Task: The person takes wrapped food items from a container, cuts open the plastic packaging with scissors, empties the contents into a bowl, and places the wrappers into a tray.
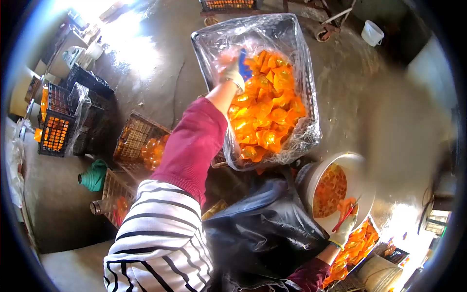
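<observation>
The left white-gloved hand (235,73) is in among glossy orange pieces (272,109) inside the clear-plastic-lined crate (311,78) (fingers blurred, can't tell their grip)! Right gloved hand (345,229): fingers clamped on a red-handled tool (343,219), at the round white bucket (359,179).

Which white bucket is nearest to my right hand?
The large bucket holding orange pieces, beside your right hand; the small white bucket at upper right stands much farther away.
</observation>
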Action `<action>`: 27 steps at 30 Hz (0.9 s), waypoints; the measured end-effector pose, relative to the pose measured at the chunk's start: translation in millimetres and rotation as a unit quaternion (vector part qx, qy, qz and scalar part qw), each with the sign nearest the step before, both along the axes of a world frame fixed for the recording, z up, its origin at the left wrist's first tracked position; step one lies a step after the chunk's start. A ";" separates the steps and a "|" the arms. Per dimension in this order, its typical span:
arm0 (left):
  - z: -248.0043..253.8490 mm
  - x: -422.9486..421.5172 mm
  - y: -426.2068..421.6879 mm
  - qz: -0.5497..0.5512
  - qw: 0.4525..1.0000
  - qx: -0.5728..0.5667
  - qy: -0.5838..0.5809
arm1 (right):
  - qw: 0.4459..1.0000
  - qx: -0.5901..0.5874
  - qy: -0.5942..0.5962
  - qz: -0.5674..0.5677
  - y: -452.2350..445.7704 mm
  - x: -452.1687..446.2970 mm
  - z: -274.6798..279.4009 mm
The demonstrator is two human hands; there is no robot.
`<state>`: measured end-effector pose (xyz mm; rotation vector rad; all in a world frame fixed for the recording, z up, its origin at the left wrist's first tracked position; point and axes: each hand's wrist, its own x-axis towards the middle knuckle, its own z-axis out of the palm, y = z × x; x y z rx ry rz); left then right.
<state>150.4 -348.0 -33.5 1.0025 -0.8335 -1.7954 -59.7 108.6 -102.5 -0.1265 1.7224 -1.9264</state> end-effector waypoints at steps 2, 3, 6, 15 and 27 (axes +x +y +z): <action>-27.0 -5.2 -36.4 0.038 0.996 0.065 0.036 | 1.000 0.001 0.001 0.010 -0.9 3.7 0.7; -50.9 -5.3 -65.3 0.033 0.998 0.048 0.034 | 0.999 0.011 0.022 0.020 -9.3 14.9 15.1; -32.3 -7.5 -90.8 -0.077 0.978 -0.182 -0.061 | 0.996 0.031 0.072 0.052 -15.8 15.5 21.4; 76.9 30.7 -87.3 -0.035 0.692 -0.505 -0.515 | 0.997 0.074 0.024 0.017 -10.7 7.7 -8.5; 89.4 36.0 -121.4 -0.339 0.463 -0.540 -0.616 | 0.954 -0.248 -0.092 0.143 -11.4 -13.8 -10.0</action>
